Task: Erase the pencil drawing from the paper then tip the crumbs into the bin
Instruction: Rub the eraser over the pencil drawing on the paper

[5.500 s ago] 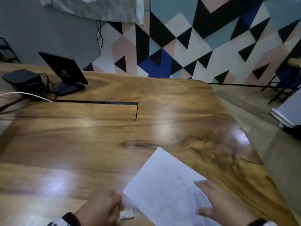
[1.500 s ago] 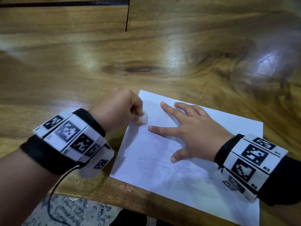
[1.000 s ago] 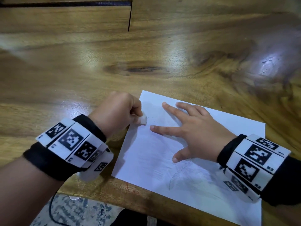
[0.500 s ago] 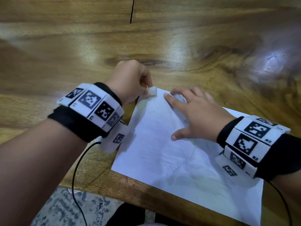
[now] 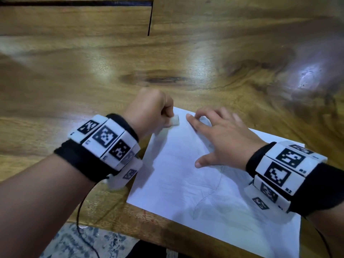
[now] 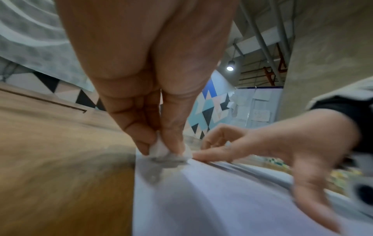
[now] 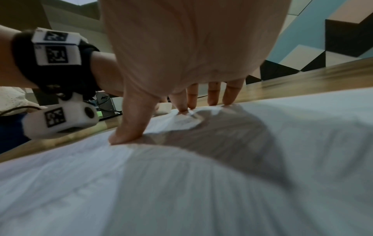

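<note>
A white sheet of paper (image 5: 176, 175) lies askew on the wooden table (image 5: 74, 90), near its front edge. Faint pencil lines (image 5: 210, 202) show on the sheet's near right part. My left hand (image 5: 167, 118) pinches a small white eraser (image 5: 175, 121) between thumb and fingers, with the eraser down on the paper's far left corner. The left wrist view shows the eraser (image 6: 161, 150) touching the paper (image 6: 201, 199) in grey smudges. My right hand (image 5: 219, 138) lies spread on the sheet just right of the eraser, its fingertips and thumb pressing down. No bin is in view.
A dark slot (image 5: 149, 17) is cut into the table top at the far left. The table's front edge (image 5: 111, 218) runs just below the paper, with patterned floor (image 5: 70, 243) beneath. A black cable (image 5: 80, 211) hangs from my left wrist.
Over the last second my left hand slid the eraser along the paper's left edge up to the far corner. My right hand shifted up the sheet with it, still pressing down.
</note>
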Demonstrator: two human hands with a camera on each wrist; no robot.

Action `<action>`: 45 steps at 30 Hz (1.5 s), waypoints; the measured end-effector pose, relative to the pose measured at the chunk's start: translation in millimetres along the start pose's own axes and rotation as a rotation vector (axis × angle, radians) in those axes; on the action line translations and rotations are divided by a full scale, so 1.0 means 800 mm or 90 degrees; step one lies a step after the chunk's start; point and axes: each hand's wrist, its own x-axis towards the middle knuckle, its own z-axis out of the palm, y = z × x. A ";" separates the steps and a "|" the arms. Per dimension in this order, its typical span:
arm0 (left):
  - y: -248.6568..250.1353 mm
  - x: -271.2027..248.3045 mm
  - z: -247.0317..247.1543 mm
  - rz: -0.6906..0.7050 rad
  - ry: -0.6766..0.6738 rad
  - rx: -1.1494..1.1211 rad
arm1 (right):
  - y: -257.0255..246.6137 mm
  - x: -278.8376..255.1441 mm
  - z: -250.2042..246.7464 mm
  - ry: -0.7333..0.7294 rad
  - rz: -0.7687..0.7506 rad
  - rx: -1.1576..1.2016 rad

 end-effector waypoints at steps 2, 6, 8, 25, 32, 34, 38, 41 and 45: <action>-0.004 -0.024 0.002 0.026 -0.036 0.024 | 0.000 0.000 0.000 -0.001 -0.001 0.006; -0.007 -0.052 0.000 0.024 -0.144 0.017 | 0.000 0.000 0.001 0.002 -0.006 0.011; -0.001 -0.033 -0.003 0.012 -0.098 0.005 | 0.000 0.000 0.001 0.004 -0.005 0.013; 0.024 0.002 0.008 0.019 -0.009 0.014 | 0.001 0.001 0.002 0.007 -0.002 0.012; 0.022 -0.021 0.008 0.025 -0.068 0.032 | 0.001 0.001 0.002 0.005 -0.002 0.007; 0.028 0.000 0.004 -0.009 0.003 0.019 | 0.000 0.001 0.003 0.005 -0.001 0.001; 0.026 -0.001 0.006 -0.009 -0.017 0.035 | 0.000 0.000 0.003 0.008 -0.003 0.001; 0.020 -0.015 0.011 -0.013 -0.019 0.018 | 0.001 -0.001 0.000 0.023 -0.005 0.024; 0.019 -0.014 0.011 -0.042 -0.010 -0.012 | 0.004 -0.003 -0.005 0.032 -0.007 0.074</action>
